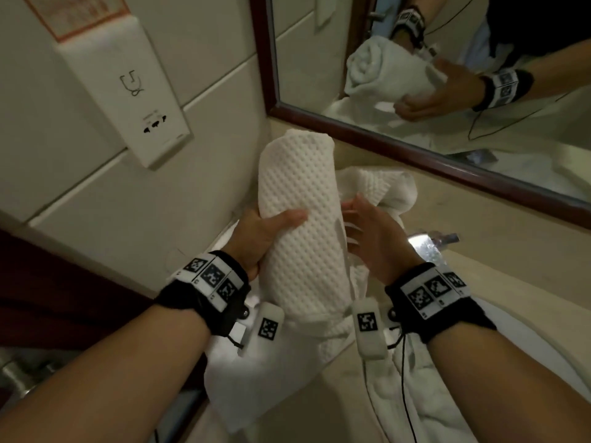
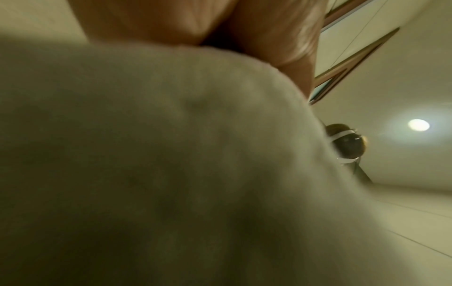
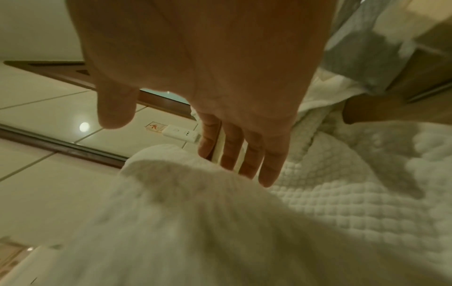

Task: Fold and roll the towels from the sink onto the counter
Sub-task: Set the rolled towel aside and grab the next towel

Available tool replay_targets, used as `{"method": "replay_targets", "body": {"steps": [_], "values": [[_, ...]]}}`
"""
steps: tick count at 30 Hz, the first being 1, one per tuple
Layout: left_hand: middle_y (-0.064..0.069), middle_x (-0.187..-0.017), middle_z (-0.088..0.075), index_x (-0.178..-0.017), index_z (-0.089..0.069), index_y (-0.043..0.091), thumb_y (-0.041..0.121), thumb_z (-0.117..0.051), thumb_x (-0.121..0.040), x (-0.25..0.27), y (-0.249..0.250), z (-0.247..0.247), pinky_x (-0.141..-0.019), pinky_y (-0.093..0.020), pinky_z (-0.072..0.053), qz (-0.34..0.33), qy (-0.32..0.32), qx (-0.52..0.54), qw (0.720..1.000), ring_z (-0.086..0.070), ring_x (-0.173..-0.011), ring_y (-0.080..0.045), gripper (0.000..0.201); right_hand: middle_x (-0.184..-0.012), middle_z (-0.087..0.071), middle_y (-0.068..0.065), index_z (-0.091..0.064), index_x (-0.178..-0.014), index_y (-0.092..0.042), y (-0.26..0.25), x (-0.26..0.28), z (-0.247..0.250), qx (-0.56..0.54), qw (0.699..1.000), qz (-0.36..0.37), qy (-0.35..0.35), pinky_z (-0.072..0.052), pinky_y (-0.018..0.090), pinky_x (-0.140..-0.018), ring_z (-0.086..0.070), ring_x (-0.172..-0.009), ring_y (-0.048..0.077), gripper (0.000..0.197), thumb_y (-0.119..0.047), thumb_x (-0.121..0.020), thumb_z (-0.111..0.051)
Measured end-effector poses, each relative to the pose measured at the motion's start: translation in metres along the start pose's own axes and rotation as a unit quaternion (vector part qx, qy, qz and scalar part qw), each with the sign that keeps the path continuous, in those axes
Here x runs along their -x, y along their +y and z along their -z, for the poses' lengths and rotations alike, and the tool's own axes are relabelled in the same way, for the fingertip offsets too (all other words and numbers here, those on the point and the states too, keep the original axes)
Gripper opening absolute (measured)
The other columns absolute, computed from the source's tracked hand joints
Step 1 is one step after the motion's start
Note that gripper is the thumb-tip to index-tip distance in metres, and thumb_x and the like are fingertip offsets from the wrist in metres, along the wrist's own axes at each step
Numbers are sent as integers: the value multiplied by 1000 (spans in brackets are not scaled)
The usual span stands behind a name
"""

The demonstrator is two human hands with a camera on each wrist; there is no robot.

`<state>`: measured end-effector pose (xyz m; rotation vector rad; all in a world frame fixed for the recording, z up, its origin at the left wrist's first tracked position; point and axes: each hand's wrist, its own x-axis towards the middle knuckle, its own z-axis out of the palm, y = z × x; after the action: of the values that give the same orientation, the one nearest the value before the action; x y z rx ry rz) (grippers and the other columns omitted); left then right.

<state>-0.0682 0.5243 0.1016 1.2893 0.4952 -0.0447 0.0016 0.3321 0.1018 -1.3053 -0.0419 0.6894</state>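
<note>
Near the camera, the left hand [image 1: 265, 238] grips a white waffle-textured rolled towel [image 1: 300, 225]; the right hand [image 1: 374, 235], fingers straight, touches its right side above the beige counter [image 1: 454, 199].

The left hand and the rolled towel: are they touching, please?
Touching. The head view shows the left hand gripping the rolled towel, thumb across its front.
</note>
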Motion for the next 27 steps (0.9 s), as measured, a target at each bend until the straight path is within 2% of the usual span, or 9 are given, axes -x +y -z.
{"method": "replay_targets", "body": {"steps": [5,8,11,14,18,22,23,25,27], "values": [[-10,-125,-70,-133,-59,18,39,-88,-65,-19,-1,0,-98,-54,-52,18,-2,16,1000,-67,-115,-32,77,-128,-65,-1,-56,-130,-26,-8,-31,-5,16,999,19,-24,-49,50,-99,-61,-119,23,59,-55,-79,-67],[-10,-121,-72,-136,-56,17,36,-78,-79,-29,0,-6,-91,-47,-57,47,-15,35,998,-69,-111,-29,64,-135,-60,4,-43,-141,-30,0,-47,-8,-12,998,29,-61,-50,55,-98,-61,-121,27,70,-38,-80,-75],[-10,-123,-71,-136,-54,15,37,-72,-84,-39,0,-8,-93,-46,-56,60,-33,42,997,-69,-112,-28,60,-134,-61,7,-38,-142,-28,8,-56,-11,-45,996,18,-71,-54,49,-94,-63,-118,27,70,-25,-82,-73],[-10,-128,-68,-139,-53,17,43,-67,-83,-52,-4,-3,-101,-49,-51,82,-50,43,994,-65,-119,-29,64,-127,-66,6,-46,-137,-22,13,-65,-11,-54,996,-6,-76,-56,43,-90,-65,-115,25,59,-22,-82,-71],[-4,-127,-69,-136,-56,25,72,-65,-75,-70,-8,6,-104,-47,-49,100,-46,-2,994,-65,-119,-24,78,-117,-71,6,-55,-130,-17,17,-77,-13,-56,997,-33,-33,-58,40,-86,-69,-107,24,58,-23,-77,-75],[3,-111,-72,-107,-70,29,87,-35,-80,-94,0,27,-96,-39,-49,56,67,-157,984,-65,-109,-21,73,-119,-70,10,-59,-128,-13,15,-89,-18,-82,996,-30,11,-53,49,-95,-68,-109,28,52,-19,-79,-77],[3,-114,-70,-108,-71,24,82,-31,-87,-105,-1,37,-96,-35,-45,30,80,-215,973,-63,-109,-20,73,-120,-70,11,-59,-128,-12,14,-91,-20,-96,995,-29,16,-52,49,-97,-67,-111,29,51,-18,-80,-75],[-1,-113,-64,-112,-66,15,53,-28,-105,-120,-6,52,-89,-27,-39,-12,59,-318,946,-59,-110,-23,54,-123,-68,15,-57,-131,-7,13,-96,-24,-126,992,-29,10,-50,50,-99,-65,-114,32,49,-17,-84,-72],[-16,-119,-63,-117,-62,10,47,-27,-101,-136,-20,73,-94,-39,-45,9,44,-362,931,-59,-115,-36,53,-124,-67,16,-57,-131,-4,10,-103,-30,-156,987,-40,5,-50,48,-99,-65,-115,32,47,-18,-88,-68]]}}
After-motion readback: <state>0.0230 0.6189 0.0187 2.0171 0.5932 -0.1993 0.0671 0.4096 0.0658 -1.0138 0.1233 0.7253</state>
